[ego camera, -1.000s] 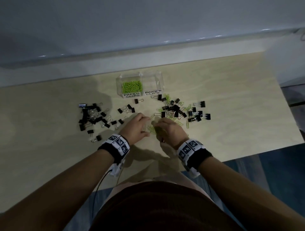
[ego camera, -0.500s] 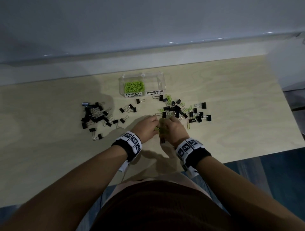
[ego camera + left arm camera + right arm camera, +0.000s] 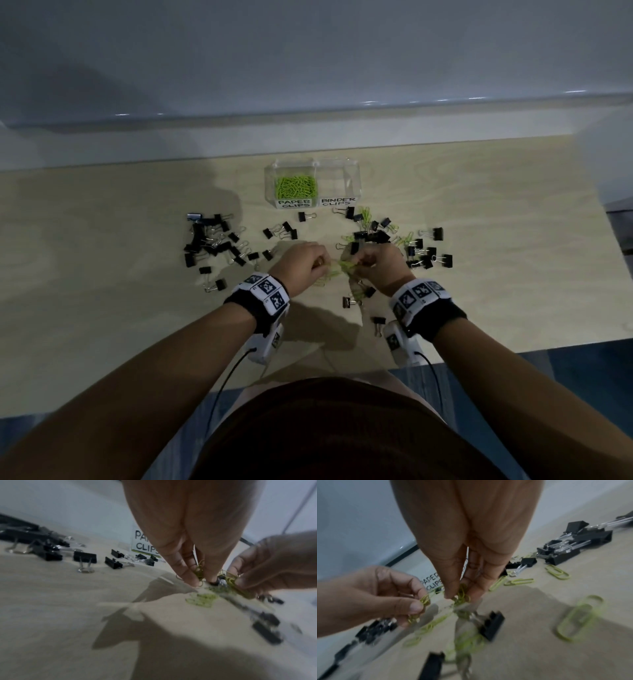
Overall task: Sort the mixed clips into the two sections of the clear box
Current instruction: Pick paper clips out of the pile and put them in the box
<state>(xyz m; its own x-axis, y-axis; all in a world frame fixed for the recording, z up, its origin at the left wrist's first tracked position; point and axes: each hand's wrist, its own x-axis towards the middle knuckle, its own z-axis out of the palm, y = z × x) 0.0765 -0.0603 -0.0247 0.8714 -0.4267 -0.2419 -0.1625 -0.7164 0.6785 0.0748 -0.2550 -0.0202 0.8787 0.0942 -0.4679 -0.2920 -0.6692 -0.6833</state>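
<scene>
Paper clips (image 3: 461, 595), thin green wire, weigh next to nothing and snag on each other, so I judge a fingertip pinch across the loops best. My right hand (image 3: 378, 265) pinches one tangle, my left hand (image 3: 301, 262) another, both just above the table (image 3: 479, 240). Binder clips (image 3: 212, 240) lie scattered either side; the clear box (image 3: 354, 178) sits beyond, its binder section unfilled.
</scene>
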